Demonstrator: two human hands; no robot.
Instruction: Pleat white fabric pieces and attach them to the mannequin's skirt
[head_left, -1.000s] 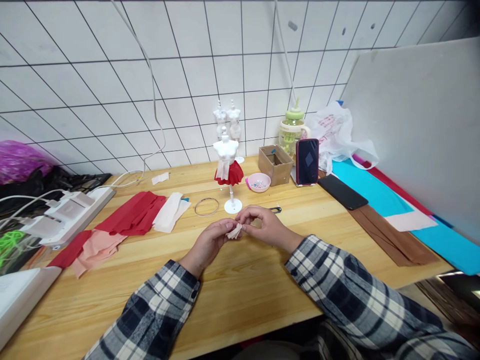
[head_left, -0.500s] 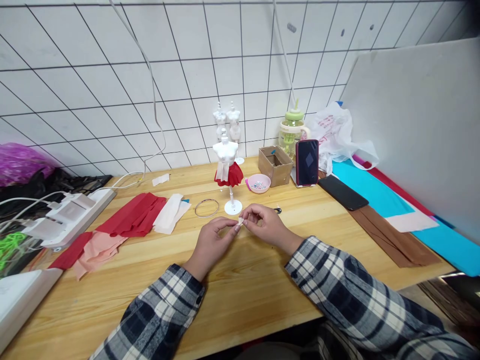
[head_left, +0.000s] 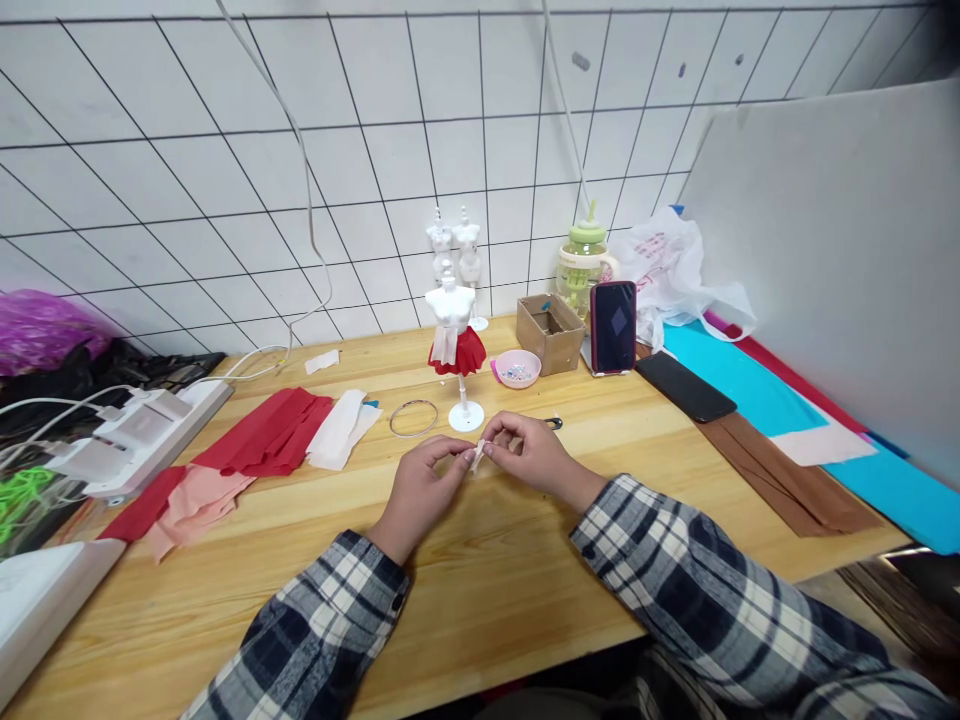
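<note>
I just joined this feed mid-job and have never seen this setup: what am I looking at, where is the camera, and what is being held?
There is no machine here. One camera on a person's head looks down at their own two bare hands. The left hand and right hand pinch a small folded white paper piece between their fingers. On the wooden table lie red paper sheets, a metal ring, a pink dish, and a small mannequin in a red skirt.

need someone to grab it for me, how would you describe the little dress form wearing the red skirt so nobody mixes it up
Find the wooden table by the white tiled wall. Near its back middle stands a small white plastic mannequin torso on a round-footed pole. Unlike the two bare mannequins behind it, it wears a pleated red skirt.
</note>
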